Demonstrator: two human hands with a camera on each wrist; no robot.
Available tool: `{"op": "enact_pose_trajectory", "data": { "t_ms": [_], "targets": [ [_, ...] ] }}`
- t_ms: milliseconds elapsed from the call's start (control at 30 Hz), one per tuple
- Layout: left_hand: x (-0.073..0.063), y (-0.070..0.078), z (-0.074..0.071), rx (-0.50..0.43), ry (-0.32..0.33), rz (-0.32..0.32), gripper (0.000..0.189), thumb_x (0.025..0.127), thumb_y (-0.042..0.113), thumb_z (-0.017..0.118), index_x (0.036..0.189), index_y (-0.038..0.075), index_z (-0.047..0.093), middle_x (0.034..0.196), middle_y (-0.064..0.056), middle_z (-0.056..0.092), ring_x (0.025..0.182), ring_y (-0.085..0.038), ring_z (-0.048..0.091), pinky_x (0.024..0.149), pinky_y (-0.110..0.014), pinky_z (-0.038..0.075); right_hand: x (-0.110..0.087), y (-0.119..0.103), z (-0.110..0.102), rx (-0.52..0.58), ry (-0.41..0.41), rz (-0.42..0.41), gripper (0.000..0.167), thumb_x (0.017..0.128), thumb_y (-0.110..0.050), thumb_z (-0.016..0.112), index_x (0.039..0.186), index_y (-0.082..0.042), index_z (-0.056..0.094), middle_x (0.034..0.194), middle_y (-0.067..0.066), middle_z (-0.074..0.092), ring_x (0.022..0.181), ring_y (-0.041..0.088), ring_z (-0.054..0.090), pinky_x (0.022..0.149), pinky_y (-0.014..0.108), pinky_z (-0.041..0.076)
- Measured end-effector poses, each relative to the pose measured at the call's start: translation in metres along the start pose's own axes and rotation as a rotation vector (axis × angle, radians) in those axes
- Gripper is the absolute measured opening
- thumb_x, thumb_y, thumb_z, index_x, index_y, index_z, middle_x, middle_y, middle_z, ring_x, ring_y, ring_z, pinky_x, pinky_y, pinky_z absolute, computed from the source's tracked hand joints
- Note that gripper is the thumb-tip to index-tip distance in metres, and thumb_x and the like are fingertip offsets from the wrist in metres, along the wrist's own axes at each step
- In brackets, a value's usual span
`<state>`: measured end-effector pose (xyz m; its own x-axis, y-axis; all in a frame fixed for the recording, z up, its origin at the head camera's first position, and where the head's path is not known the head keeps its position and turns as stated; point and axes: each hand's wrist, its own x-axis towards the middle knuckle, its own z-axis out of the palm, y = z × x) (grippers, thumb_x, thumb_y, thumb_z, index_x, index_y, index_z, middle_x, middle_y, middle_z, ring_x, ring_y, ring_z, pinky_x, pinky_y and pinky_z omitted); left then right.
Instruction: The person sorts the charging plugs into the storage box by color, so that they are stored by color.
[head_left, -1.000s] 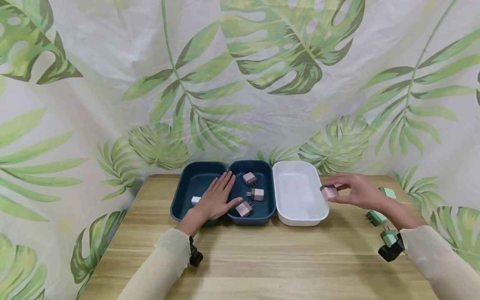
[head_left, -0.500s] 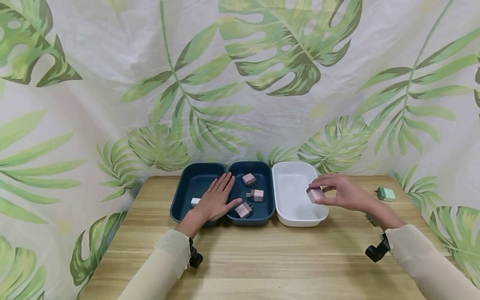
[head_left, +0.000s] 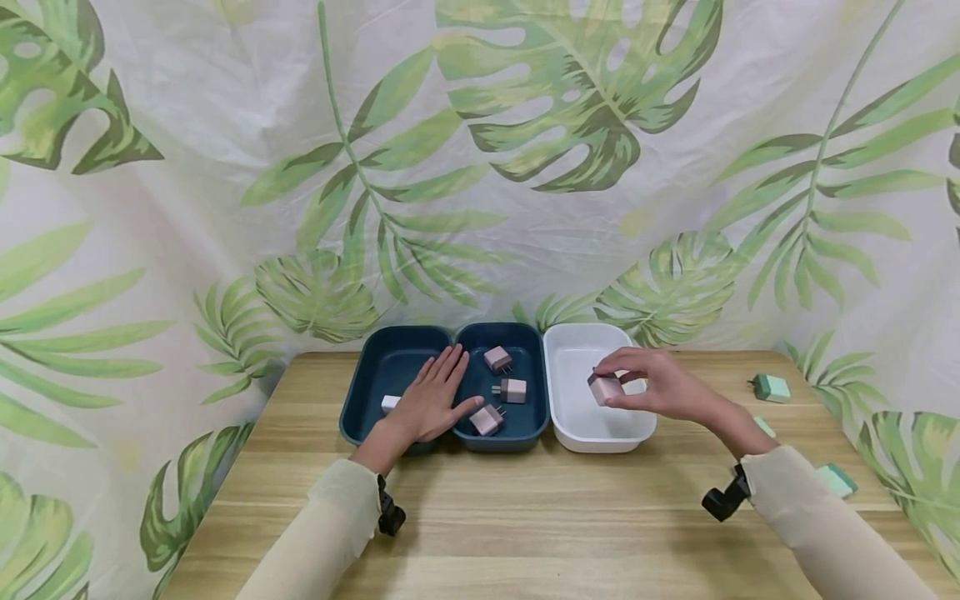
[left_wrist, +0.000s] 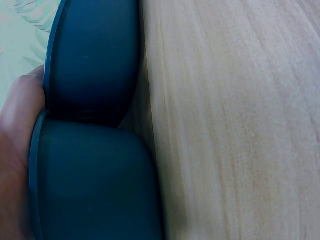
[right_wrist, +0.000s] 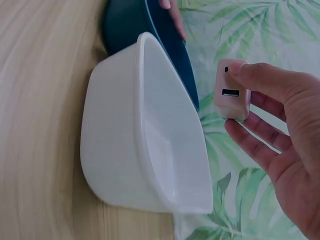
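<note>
My right hand (head_left: 660, 385) pinches a pink USB charger plug (head_left: 604, 388) above the white bin (head_left: 600, 442). In the right wrist view the two ports of this charger plug (right_wrist: 231, 90) face the camera, thumb and fingertips at its sides. My left hand (head_left: 431, 396) lies with straight fingers across the adjoining rims of two dark blue bins, the left one (head_left: 362, 375) and the middle one (head_left: 546, 408). Several pink charger plugs (head_left: 513, 391) lie in the middle bin. A white charger plug (head_left: 389, 404) shows in the left bin, partly hidden by my left hand.
At the table's right side lie green charger plugs, one at the back (head_left: 772, 387) and another (head_left: 836, 480) partly behind my right sleeve (head_left: 810, 500). The three bins stand in a row along the back of the wooden table (head_left: 525, 533), before a leaf-patterned cloth (head_left: 420, 167).
My right hand has carried the pink charger plug leftward, from the white bin's right rim to over its inside. My left hand has stayed where it was.
</note>
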<state>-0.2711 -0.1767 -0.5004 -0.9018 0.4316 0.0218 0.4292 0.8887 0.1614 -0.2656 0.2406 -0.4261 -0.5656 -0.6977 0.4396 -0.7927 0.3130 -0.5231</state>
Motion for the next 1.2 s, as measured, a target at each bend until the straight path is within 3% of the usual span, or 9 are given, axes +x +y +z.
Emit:
{"op": "enact_pose_trajectory", "data": {
  "t_ms": [333, 700, 1200],
  "targets": [
    [0.0, -0.001, 0.0, -0.002, 0.0, 0.008, 0.095, 0.105, 0.074, 0.034, 0.171, 0.01, 0.01, 0.179, -0.009, 0.002, 0.165, -0.028, 0.001, 0.132, -0.052, 0.008, 0.015, -0.002, 0.019, 0.04, -0.01, 0.008, 0.038, 0.083, -0.003, 0.09, 0.118, -0.003, 0.078, 0.117, 0.01, 0.077, 0.101, 0.025, 0.072, 0.079, 0.043, 0.065],
    [0.002, -0.003, 0.003, -0.005, -0.002, 0.008, 0.095, 0.105, 0.073, 0.034, 0.171, 0.01, 0.009, 0.179, -0.01, 0.003, 0.165, -0.028, 0.0, 0.132, -0.053, 0.008, 0.027, -0.008, 0.039, 0.113, -0.026, 0.076, 0.038, 0.086, -0.013, 0.091, 0.12, -0.006, 0.078, 0.12, 0.007, 0.076, 0.107, 0.026, 0.071, 0.084, 0.047, 0.064],
    [0.002, -0.003, 0.003, -0.015, 0.017, 0.017, 0.094, 0.106, 0.072, 0.035, 0.171, 0.009, 0.012, 0.179, -0.01, 0.005, 0.165, -0.03, 0.003, 0.132, -0.054, 0.009, 0.042, -0.007, 0.068, 0.18, 0.008, 0.126, 0.037, 0.086, -0.013, 0.09, 0.121, -0.006, 0.078, 0.121, 0.008, 0.076, 0.109, 0.026, 0.071, 0.084, 0.04, 0.065]
  ]
}}
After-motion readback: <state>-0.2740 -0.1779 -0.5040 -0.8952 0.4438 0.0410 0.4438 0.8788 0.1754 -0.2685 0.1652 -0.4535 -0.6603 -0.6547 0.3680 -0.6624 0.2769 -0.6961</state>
